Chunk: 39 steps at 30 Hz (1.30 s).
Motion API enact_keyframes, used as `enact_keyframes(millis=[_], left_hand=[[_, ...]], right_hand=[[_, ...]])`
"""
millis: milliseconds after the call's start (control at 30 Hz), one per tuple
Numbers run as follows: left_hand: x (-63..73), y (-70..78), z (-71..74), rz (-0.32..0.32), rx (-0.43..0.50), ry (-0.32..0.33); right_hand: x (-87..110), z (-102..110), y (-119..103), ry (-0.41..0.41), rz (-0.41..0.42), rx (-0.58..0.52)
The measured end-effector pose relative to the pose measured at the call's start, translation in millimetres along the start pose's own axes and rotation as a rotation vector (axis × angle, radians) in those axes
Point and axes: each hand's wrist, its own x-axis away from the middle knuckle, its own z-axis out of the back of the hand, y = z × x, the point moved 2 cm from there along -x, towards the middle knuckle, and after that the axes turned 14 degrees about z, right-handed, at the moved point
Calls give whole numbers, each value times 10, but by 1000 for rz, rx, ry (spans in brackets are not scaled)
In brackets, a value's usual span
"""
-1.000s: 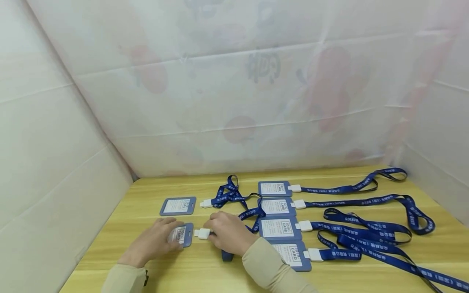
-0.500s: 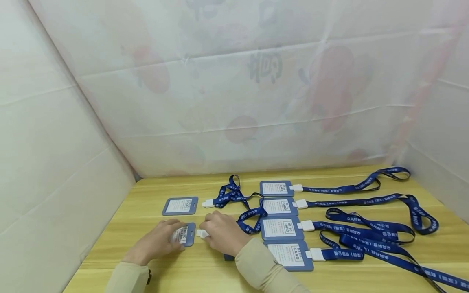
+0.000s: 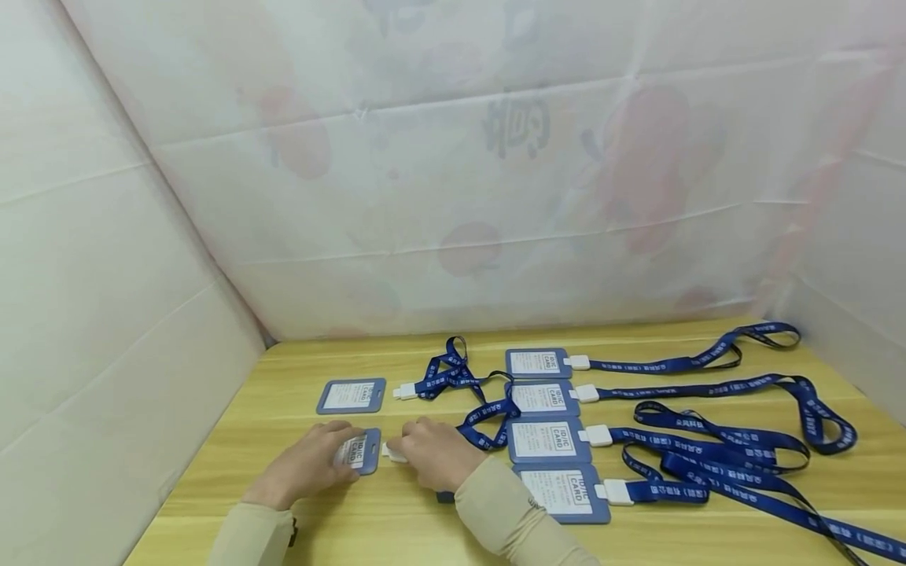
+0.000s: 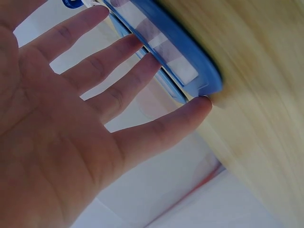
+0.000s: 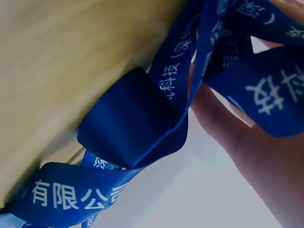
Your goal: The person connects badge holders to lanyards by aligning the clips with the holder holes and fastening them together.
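Observation:
My left hand (image 3: 311,460) lies over the left part of a blue ID badge holder (image 3: 370,451), thumb at its near edge and fingers at its far edge. In the left wrist view the long fingers reach along that holder (image 4: 175,61). Just to its right, my right hand (image 3: 440,453) pinches the white clip (image 3: 393,453) of a blue lanyard (image 3: 488,428); the fingers mostly cover the clip. Between clip tip and slotted end of the holder there is a narrow gap. In the right wrist view the printed lanyard (image 5: 137,118) hangs in loose folds before the hand.
Another badge holder (image 3: 351,396) lies behind the left hand, with a second lanyard's white clip (image 3: 406,391) to its right. Several holders, such as the nearest one (image 3: 562,494), form a column at right, joined to lanyards (image 3: 715,389). White cloth walls (image 3: 425,157) enclose the table (image 3: 283,393).
My right hand has shifted slightly left and covers more of the clip, whose tip is nearer the holder. The left hand stays on the holder. The head view has moved slightly.

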Motion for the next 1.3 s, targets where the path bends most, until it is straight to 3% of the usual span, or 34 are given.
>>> enact_keyframes(millis=[333,733,1300], left_hand=[[9,33,6,2,-5,-6],[2,42,-3,-4,-12,-3],[1,43,-16,-1,-17,5]], right_hand=[[-1,-10,3,-25,-1,37],[-23,-5,43,-22,-1,-45],[-46,4,31,-13,-15,-4]])
